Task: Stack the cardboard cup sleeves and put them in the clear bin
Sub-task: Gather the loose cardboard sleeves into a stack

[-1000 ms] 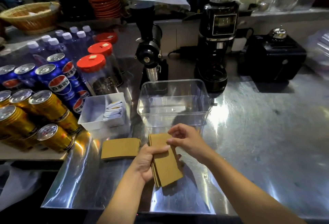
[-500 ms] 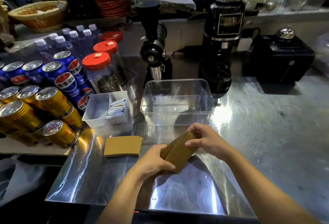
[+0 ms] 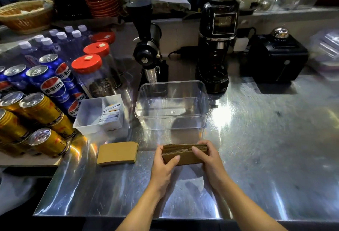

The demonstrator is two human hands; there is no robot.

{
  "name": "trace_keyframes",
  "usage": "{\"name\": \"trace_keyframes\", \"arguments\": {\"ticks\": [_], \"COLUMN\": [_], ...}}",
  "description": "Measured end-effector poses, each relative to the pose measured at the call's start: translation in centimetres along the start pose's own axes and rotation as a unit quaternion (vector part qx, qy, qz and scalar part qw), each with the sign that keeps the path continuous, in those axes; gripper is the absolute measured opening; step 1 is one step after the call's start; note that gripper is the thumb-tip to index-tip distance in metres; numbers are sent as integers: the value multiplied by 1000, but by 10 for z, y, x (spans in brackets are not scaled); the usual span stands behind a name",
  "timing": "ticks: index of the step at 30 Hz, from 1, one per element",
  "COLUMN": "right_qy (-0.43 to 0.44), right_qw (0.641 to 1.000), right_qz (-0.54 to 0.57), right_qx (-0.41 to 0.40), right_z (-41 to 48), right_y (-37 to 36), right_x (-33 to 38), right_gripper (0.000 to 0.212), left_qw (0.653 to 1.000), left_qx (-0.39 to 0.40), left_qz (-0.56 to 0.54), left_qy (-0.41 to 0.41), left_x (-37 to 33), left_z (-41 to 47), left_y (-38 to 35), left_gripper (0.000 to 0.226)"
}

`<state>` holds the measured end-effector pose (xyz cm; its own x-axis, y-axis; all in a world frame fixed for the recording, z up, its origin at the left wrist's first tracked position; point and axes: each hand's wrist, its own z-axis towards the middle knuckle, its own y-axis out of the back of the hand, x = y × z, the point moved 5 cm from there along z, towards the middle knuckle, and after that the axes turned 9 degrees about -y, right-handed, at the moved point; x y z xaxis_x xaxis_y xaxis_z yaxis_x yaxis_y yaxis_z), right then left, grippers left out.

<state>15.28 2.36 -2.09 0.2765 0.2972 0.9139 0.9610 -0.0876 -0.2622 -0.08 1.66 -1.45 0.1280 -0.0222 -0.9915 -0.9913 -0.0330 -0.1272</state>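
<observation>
I see both hands closed on a stack of flat brown cardboard cup sleeves [image 3: 183,154], held on edge just above the shiny stainless-steel counter [image 3: 266,148]. My view has the left hand [image 3: 163,166] gripping the stack's left end, thumb laid across the near face and fingers wrapped behind. The right hand [image 3: 209,159] clamps the right end, thumb on the near face and fingers over the top edge. The layered edges of the sleeves show along the top of the stack.

Directly beyond the stack stands the clear rectangular plastic bin [image 3: 172,106], upright and with nothing visible inside; the stack is near its front wall but not touching it. To the left of the hands, a second small pile of brown cardboard sleeves [image 3: 117,152] lies flat on the counter, apart from the held stack.

Further left I can make out a white square plastic tray [image 3: 88,118] holding a row of small white sachets [image 3: 110,114] at its right side. Beside that tray lie gold drink cans [image 3: 40,108] on their sides, with blue cola cans [image 3: 53,85] behind them. Red-lidded clear jars [image 3: 88,65] stand behind the tray. At the back of the counter are a black coffee grinder [image 3: 148,54], a taller black grinder with a display [image 3: 218,47], and a black box-shaped appliance [image 3: 277,58] to the right.
</observation>
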Motion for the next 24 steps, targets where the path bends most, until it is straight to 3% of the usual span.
{"name": "trace_keyframes", "arguments": {"ticks": [3,8,18,24], "right_qy": [3,32,68,54], "right_qw": [996,989,984,973], "right_qz": [3,-78,-72,-175], "right_qx": [-87,-120,-147,-138], "right_z": [0,1,1,1], "right_y": [-3,-6,-6,-3], "right_x": [-1,0,7,3], "right_gripper": [18,17,15,11], "left_qw": [997,991,988,994], "left_qx": [-44,-133,-145,-101], "left_qz": [-60,10,-37,13], "left_qy": [27,8,-27,-31], "left_x": [5,4,-4,-2], "left_z": [-3,3,11,14], "left_y": [-5,2,-4,-7], "left_gripper": [22,8,23,15]}}
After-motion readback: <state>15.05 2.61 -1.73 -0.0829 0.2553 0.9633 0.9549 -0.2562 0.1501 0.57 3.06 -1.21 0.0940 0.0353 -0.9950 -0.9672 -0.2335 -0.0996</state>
